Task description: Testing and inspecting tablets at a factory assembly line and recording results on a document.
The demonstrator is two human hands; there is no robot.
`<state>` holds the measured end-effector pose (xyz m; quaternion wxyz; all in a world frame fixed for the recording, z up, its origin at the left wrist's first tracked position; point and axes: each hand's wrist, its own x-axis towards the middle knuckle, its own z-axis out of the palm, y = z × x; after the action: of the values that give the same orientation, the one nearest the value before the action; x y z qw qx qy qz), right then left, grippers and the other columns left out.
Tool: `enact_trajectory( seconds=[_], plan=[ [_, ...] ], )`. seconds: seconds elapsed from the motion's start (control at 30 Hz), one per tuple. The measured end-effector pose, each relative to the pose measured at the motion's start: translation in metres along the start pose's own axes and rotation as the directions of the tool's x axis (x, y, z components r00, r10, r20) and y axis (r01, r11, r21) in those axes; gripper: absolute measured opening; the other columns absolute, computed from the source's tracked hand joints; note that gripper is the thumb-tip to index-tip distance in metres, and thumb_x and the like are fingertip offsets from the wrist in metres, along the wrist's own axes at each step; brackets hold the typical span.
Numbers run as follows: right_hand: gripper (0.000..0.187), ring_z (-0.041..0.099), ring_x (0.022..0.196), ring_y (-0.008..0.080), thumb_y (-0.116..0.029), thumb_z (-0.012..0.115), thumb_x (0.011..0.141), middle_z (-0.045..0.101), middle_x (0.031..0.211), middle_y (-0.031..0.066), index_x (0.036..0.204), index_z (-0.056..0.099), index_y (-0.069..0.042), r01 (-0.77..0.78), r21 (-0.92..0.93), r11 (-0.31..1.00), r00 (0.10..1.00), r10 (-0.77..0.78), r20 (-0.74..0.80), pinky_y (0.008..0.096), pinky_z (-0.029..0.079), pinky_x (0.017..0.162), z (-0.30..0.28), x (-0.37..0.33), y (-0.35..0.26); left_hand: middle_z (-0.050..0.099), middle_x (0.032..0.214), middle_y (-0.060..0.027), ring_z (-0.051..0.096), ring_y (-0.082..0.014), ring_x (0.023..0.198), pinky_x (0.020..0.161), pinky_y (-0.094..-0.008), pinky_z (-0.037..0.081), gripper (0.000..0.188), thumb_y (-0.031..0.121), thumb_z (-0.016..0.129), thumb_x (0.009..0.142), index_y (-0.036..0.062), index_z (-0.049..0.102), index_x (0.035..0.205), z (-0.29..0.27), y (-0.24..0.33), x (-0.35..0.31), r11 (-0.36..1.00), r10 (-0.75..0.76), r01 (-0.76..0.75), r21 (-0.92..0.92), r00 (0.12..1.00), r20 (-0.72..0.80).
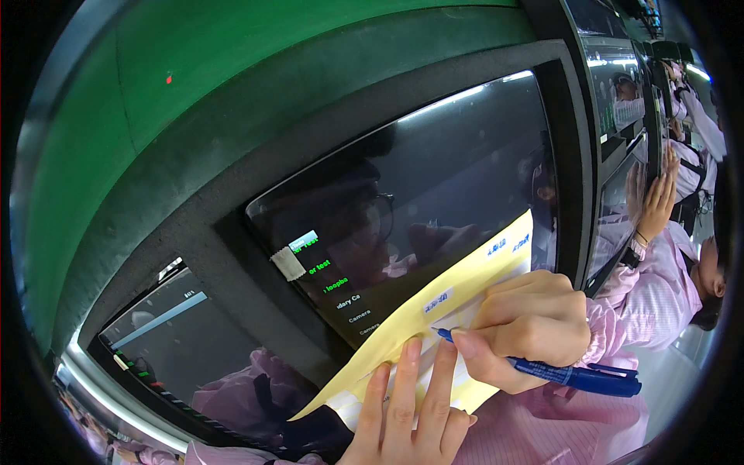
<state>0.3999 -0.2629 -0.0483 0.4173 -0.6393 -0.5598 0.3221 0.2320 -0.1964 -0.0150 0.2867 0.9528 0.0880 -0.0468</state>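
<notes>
A yellow sheet of paper (422, 298) with several small white labels bearing blue handwriting lies slanted across the lower edge of a large dark tablet (434, 170). My right hand (527, 325) is closed round a blue marker pen (573, 377), its tip resting on or just above the sheet. Flat on the paper's lower part, my left hand (411, 403) has its fingers spread, close to the pen tip. Part of the sheet is hidden under both hands. Lines of green and white text glow on the tablet's lit left side, beside a strip of beige tape (287, 263).
A second tablet (209, 349) lies at the lower left, in the same dark foam tray (256, 182). Green surface (170, 85) stretches beyond it. At the right, a co-worker in pink (659, 287) rests a hand (659, 198) by further tablets (620, 178).
</notes>
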Motion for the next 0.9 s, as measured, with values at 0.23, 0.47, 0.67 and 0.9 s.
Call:
enact_trajectory(
  seconds=[0.23,0.47,0.67,0.9],
  plan=[
    [0.018,0.056,0.040,0.0195,0.005,0.067,0.070,0.056,0.052,0.0115,0.068,0.051,-0.003,0.028,-0.059,0.998,1.000,-0.028,0.001,0.0249,0.042,0.038,0.002,-0.001,0.002,0.056,0.118,-0.0222,0.051,-0.0427,0.115,0.091,-0.0460,0.047,0.026,0.016,0.042,0.093,0.0007,0.048,0.073,0.010,-0.001,-0.003,1.000,0.006,-0.005,0.030,0.999,-0.043],
    [0.017,0.056,0.039,0.0193,0.005,0.065,0.070,0.056,0.053,0.0116,0.069,0.050,-0.003,0.040,-0.063,0.997,0.999,-0.041,-0.015,0.0242,0.042,0.038,0.000,-0.007,0.003,0.057,0.118,-0.0212,0.052,-0.0417,0.115,0.091,-0.0453,0.047,0.025,0.015,0.042,0.092,0.0009,0.048,0.073,0.023,0.007,-0.004,0.999,-0.036,0.037,0.003,0.982,-0.187],
    [0.018,0.055,0.038,0.0188,0.006,0.064,0.070,0.056,0.052,0.0112,0.069,0.049,-0.003,0.051,-0.068,0.996,0.999,-0.050,0.012,0.0243,0.042,0.038,-0.003,-0.006,0.003,0.057,0.119,-0.0199,0.052,-0.0407,0.115,0.091,-0.0440,0.047,0.025,0.016,0.041,0.093,0.0017,0.048,0.074,0.010,0.004,0.000,1.000,-0.029,0.029,0.000,0.998,-0.060],
    [0.018,0.054,0.038,0.0191,0.007,0.064,0.071,0.055,0.052,0.0106,0.070,0.049,-0.003,0.040,-0.046,0.998,0.999,-0.041,-0.024,0.0251,0.041,0.038,-0.021,-0.005,0.010,0.058,0.120,-0.0185,0.052,-0.0396,0.115,0.090,-0.0434,0.048,0.026,0.016,0.040,0.094,0.0029,0.047,0.073,0.006,0.012,0.017,0.999,-0.049,0.051,0.019,0.997,-0.055]
  ],
)
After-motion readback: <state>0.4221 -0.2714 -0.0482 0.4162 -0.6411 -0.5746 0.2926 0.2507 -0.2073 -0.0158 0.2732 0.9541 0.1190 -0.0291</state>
